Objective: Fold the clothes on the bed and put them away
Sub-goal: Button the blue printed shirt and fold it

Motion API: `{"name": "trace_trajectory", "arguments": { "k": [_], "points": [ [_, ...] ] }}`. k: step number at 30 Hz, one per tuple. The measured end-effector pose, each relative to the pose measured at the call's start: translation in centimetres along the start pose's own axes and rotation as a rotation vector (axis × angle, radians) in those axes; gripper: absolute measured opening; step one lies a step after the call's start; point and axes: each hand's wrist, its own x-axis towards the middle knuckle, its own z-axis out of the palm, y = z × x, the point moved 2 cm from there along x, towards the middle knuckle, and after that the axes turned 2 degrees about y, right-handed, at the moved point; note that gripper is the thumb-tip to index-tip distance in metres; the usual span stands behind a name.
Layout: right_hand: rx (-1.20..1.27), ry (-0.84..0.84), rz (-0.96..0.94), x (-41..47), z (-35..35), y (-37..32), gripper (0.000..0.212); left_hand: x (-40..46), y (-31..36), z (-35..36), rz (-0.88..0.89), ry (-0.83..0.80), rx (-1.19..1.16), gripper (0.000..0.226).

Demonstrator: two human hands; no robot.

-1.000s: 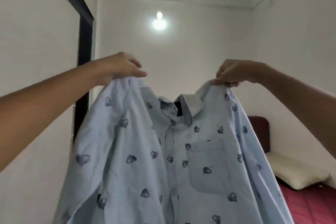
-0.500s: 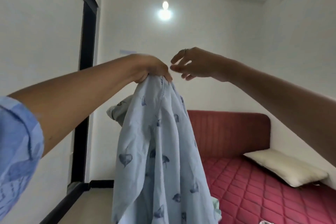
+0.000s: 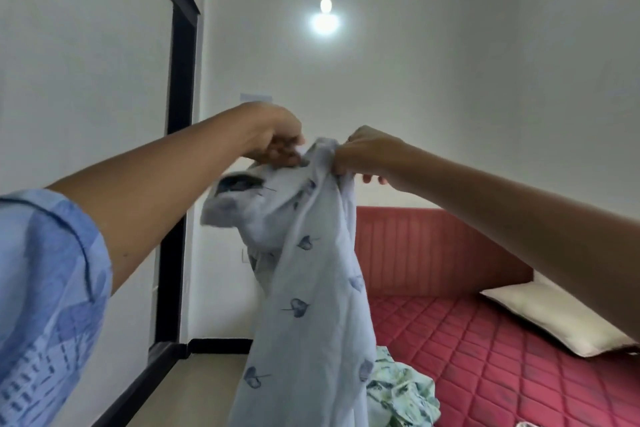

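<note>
A light blue shirt (image 3: 311,288) with a dark leaf print hangs in the air in front of me, folded lengthwise, its collar flopping out to the left. My left hand (image 3: 277,139) pinches the top of the shirt near the collar. My right hand (image 3: 367,152) grips the bunched shoulder fabric right beside it. Both hands are raised close together at chest height. Below the shirt, a crumpled pale green patterned garment (image 3: 398,392) lies on the red quilted bed (image 3: 502,357).
A cream pillow (image 3: 554,315) lies on the bed at the right by the white wall. The red padded headboard (image 3: 433,253) stands behind. A black-framed white panel (image 3: 180,149) rises at the left, with bare floor (image 3: 194,388) below it.
A second ago both hands held the shirt spread wide by its shoulders. They brought the shoulders together; the right hand let go briefly and now grips the top again beside the left.
</note>
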Motion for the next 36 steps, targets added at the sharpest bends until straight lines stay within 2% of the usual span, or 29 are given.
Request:
{"name": "trace_trajectory", "arguments": {
  "k": [3, 5, 7, 9, 13, 16, 20, 23, 26, 29, 33, 36],
  "points": [
    [-0.071, 0.014, 0.103, -0.4, -1.6, 2.8, 0.017, 0.1, -2.2, -2.5, -0.085, 0.071, 0.408, 0.041],
    [-0.053, 0.021, 0.182, -0.6, -2.9, 4.9, 0.021, 0.3, -3.5, -4.4, -0.087, 0.149, 0.503, 0.042],
    [-0.003, 0.048, 0.254, -0.7, -4.2, 6.8, 0.022, -0.8, -4.8, -5.9, -0.167, 0.145, 0.617, 0.046],
    [0.020, 0.078, 0.338, -0.4, -5.5, 8.4, 0.025, -1.0, -5.7, -7.1, -0.247, 0.093, 0.624, 0.051],
    [-0.028, 0.004, 0.505, 0.3, -7.1, 10.9, 0.031, -1.8, -7.3, -8.6, -0.332, -0.019, 0.520, 0.050],
    [0.204, 0.047, 0.528, 0.6, -7.6, 11.2, 0.031, -1.3, -7.7, -8.5, -0.248, 0.044, 0.312, 0.039],
    [0.516, 0.200, 0.438, 0.9, -8.2, 9.8, 0.017, 0.3, -7.0, -9.1, -0.077, 0.330, 0.135, 0.034],
    [0.487, 0.305, 0.327, 1.4, -8.8, 9.5, 0.018, -0.4, -5.6, -9.7, 0.012, 0.640, -0.015, 0.015],
    [0.341, 0.228, 0.279, 0.9, -8.6, 9.6, 0.009, -1.9, -4.7, -9.5, 0.158, 0.823, 0.117, 0.020],
    [0.093, 0.348, 0.281, 0.3, -8.8, 10.8, 0.015, -3.3, -4.4, -9.3, 0.234, 0.803, 0.124, 0.024],
    [-0.279, 0.495, 0.325, -1.2, -10.1, 11.4, 0.025, -4.2, -4.7, -9.8, 0.364, 0.665, 0.103, 0.055],
    [-0.261, 0.484, 0.424, -1.9, -11.6, 12.3, 0.015, -5.2, -4.7, -9.9, 0.474, 0.573, 0.193, 0.051]
  ]
}}
